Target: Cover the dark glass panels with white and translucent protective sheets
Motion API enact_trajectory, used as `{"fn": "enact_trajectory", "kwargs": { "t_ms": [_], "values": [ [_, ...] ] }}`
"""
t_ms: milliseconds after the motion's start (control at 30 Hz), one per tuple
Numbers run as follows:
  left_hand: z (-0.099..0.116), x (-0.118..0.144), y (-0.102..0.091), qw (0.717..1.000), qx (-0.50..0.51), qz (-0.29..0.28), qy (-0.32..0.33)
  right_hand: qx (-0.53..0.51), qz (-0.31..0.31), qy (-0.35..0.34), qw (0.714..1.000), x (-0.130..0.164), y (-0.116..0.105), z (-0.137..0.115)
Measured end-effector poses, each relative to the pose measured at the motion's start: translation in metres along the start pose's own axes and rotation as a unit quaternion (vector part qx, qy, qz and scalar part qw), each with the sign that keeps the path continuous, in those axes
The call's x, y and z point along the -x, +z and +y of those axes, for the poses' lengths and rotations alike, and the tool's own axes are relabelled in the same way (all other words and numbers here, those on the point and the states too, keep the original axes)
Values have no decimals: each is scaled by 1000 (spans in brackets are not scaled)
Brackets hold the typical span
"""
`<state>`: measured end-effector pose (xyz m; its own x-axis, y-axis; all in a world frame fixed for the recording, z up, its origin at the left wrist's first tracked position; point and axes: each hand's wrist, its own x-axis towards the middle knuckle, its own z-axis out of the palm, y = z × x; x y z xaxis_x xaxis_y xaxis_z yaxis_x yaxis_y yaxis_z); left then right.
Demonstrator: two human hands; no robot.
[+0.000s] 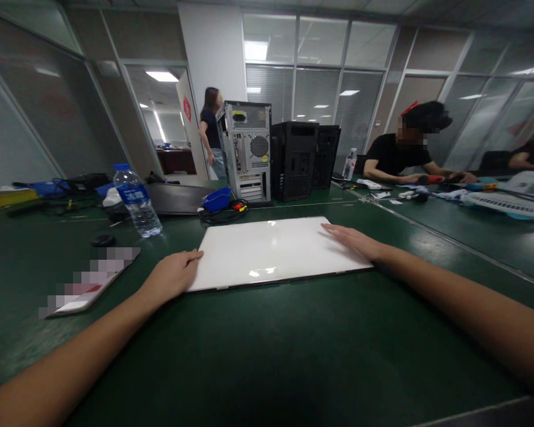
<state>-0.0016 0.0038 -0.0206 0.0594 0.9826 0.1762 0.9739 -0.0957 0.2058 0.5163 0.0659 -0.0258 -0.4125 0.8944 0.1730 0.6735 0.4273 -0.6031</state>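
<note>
Head view. A flat white panel [271, 252], glossy and thin, most likely a closed laptop or a lid, lies flat on the green table [267, 356] between the two hands. The left hand [171, 276] sits at the panel's near left corner, fingers loosely curled, fingertips touching the left edge; whether the thumb is hooked beneath cannot be told. The right hand [353, 240] lies palm down with fingers straight and spread little, resting on the panel's right margin near the far corner. Neither hand has closed around anything.

Handling judgement: the panel looks rigid, of moderate weight, and smooth enough to slide under flat palms. The surface would likely mark or scratch. The sound hold appears to be at the two short edges, fingers under and thumbs on top, not pressure on the middle.

Beyond the left fingertips, well apart, stand a water bottle [137, 201] and a blue tray [216, 199] with coiled black cable. Past the panel's far edge stand an open computer case [245, 151] and two black towers [293, 160]. Beyond the right hand, a seated person [409, 148] works at the adjoining table; another person [211, 130] stands farther back.
</note>
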Motion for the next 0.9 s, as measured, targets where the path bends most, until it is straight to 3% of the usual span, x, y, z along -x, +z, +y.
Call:
{"fn": "enact_trajectory", "kwargs": {
  "t_ms": [133,300,433,700,900],
  "values": [
    [11,4,-1,999,-18,-24,-11,-115,48,37,992,-11,-7,3],
    [24,11,3,998,-43,-38,5,-211,74,199,954,-29,-32,-1],
    [27,15,6,998,-42,-44,24,-250,59,304,917,-47,-52,-3],
    [23,13,11,998,-46,-10,43,-225,39,404,886,-85,-64,0],
    [27,16,8,997,-59,-5,45,-213,73,411,884,-97,-53,5]
  ]
}}
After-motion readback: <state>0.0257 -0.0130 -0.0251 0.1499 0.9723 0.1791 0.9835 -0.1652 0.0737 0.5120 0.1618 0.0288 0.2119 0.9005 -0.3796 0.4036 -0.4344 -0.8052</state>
